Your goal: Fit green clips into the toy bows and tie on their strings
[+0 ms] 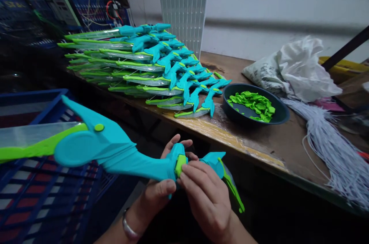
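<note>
A turquoise plastic toy bow [123, 155] with lime-green limbs and clear plastic sheets lies across my hands, one end reaching the left edge and the other showing past my right hand. My left hand [155, 194] grips its middle from below, the thumb in front and several fingertips sticking up behind. At the middle of the grip is a lime-green hexagonal cap [180, 165]. My right hand [207, 194] closes over the near side, with its fingertips against that cap. The right palm hides part of the bow.
Several similar bows [173, 67] are stacked on the wooden table [239, 136]. To their right are a dark bowl [227, 109] of green caps, a white sack [296, 69] and a bundle of white strings [331, 140]. A blue crate [54, 102] stands at left.
</note>
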Demonstrator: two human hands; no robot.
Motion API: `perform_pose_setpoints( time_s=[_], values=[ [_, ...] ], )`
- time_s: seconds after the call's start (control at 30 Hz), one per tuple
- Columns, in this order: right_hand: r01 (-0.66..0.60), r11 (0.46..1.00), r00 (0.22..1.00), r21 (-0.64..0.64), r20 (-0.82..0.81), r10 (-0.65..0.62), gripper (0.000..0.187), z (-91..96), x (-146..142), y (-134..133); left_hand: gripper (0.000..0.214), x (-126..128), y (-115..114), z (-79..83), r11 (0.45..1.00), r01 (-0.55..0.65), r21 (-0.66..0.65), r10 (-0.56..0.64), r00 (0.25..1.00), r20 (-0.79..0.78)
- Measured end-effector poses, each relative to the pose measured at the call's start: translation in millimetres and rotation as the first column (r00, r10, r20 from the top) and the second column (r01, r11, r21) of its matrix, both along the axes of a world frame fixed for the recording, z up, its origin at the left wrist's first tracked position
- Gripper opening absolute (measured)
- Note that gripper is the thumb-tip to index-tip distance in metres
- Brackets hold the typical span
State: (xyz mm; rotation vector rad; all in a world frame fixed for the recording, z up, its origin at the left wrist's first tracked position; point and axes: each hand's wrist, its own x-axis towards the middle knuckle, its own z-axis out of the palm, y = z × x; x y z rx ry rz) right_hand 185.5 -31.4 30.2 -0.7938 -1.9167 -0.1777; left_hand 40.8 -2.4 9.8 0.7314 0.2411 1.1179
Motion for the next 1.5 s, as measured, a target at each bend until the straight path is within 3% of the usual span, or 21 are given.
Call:
perform_pose_setpoints(
  time_s=[0.2, 0.33, 0.43, 0.53, 0.63, 0.73, 0.83, 0.9, 0.97, 1.07, 1.17, 1.37, 1.5],
  values=[
    [-0.064, 0.997, 0.997, -0.034, 0.039, 0.065, 0.022, -7.8, 10, -5, 0.072, -2, -6, -0.1, 1.0, -0.024, 0.01, 0.025, 0.992, -0.127],
    [-0.069, 0.994, 0.998, -0.089, -0.009, 0.068, 0.025, -12.0, 7, -7, 0.067, -2, -7, -2.2, 0.999, -0.024, -0.026, 0.022, 0.995, -0.098],
    [-0.075, 0.981, 0.994, -0.18, -0.087, 0.06, 0.027, -9.5, 3, -9, 0.064, -4, -7, -7.2, 0.996, -0.015, -0.087, 0.008, 0.997, -0.077],
    [-0.097, 0.937, 0.988, -0.334, -0.148, 0.05, 0.023, -3.9, 2, -11, 0.064, -10, -9, -13.8, 0.993, 0.015, -0.115, -0.032, 0.988, -0.152],
    [-0.08, 0.868, 0.987, -0.49, -0.16, 0.001, 0.028, -1.4, 6, -12, 0.06, -16, -11, -19.5, 0.995, 0.01, -0.096, -0.033, 0.971, -0.239],
    [-0.076, 0.773, 0.982, -0.629, -0.183, -0.053, 0.058, -5.5, 13, -10, 0.065, -22, -12, -22.2, 0.998, -0.025, -0.063, 0.005, 0.953, -0.301],
    [-0.244, 0.605, 0.95, -0.758, -0.311, -0.007, 0.075, -12.5, 19, -3, 0.073, -26, -13, -23.5, 1.0, 0.01, -0.018, -0.015, 0.938, -0.346],
    [-0.384, 0.47, 0.907, -0.795, -0.419, 0.034, 0.072, -15.5, 20, 2, 0.076, -28, -14, -25.1, 0.999, 0.043, 0.003, -0.039, 0.931, -0.363],
    [-0.467, 0.394, 0.871, -0.792, -0.488, 0.051, 0.061, -15.9, 20, 5, 0.078, -29, -15, -27.2, 0.998, 0.055, -0.001, -0.052, 0.927, -0.372],
    [-0.468, 0.441, 0.864, -0.766, -0.501, 0.045, 0.041, -13.1, 17, 5, 0.078, -32, -16, -27.6, 0.999, 0.037, -0.003, -0.035, 0.892, -0.451],
    [-0.436, 0.481, 0.872, -0.761, -0.489, 0.016, 0.038, -10.7, 13, 0, 0.073, -35, -16, -22.8, 0.999, 0.036, 0.024, -0.015, 0.803, -0.596],
    [-0.386, 0.471, 0.89, -0.793, -0.455, -0.037, 0.029, -15.7, 11, -12, 0.043, -48, -24, -20.7, 0.985, 0.031, 0.169, 0.133, 0.487, -0.863],
    [-0.31, 0.52, 0.914, -0.796, -0.401, -0.069, 0.023, -24.1, 5, -17, 0.041, -50, -32, -32.7, 0.97, -0.029, 0.24, 0.226, 0.466, -0.856]
  ],
)
